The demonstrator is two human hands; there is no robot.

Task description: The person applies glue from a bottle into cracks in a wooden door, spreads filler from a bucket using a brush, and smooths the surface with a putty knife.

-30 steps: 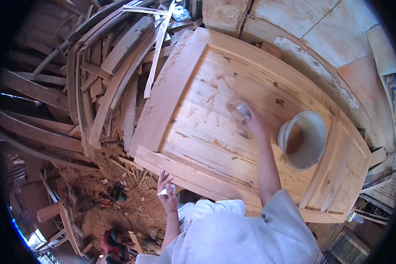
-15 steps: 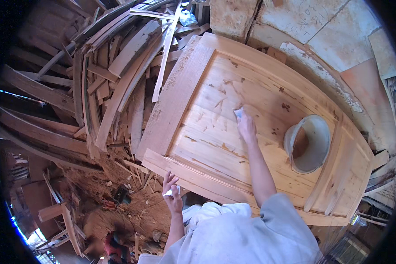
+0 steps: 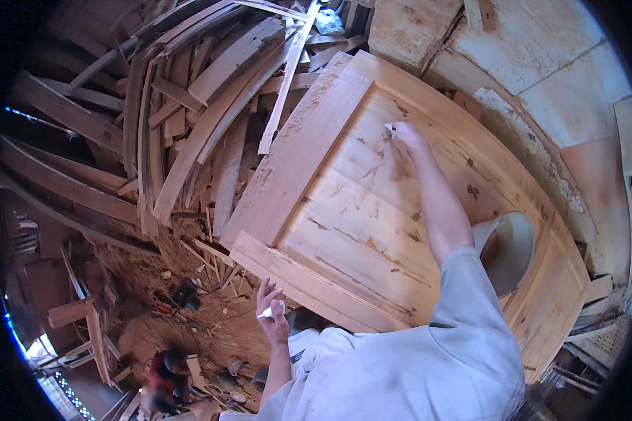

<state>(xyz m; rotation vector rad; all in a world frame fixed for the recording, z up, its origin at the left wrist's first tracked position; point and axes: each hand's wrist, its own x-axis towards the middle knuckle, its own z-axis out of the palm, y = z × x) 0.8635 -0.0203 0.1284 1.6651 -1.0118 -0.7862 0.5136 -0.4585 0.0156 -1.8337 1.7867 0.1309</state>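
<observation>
Brown dust and wood scraps litter the floor; a jumbled pile of planks crowds the upper left, pale stained slabs the upper right, while bright light enters a gap at lower left

panel: bright, soft sheen mid-left, darker rightward, edges bowed by fisheye, corners of view black
bucket: shaded inside
wood pile: dark gaps
floor: dim
lower-left opening: blown out, bluish

Smooth wooden panel with slight sheen, rough wooden planks, matt cloth shirt.
</observation>
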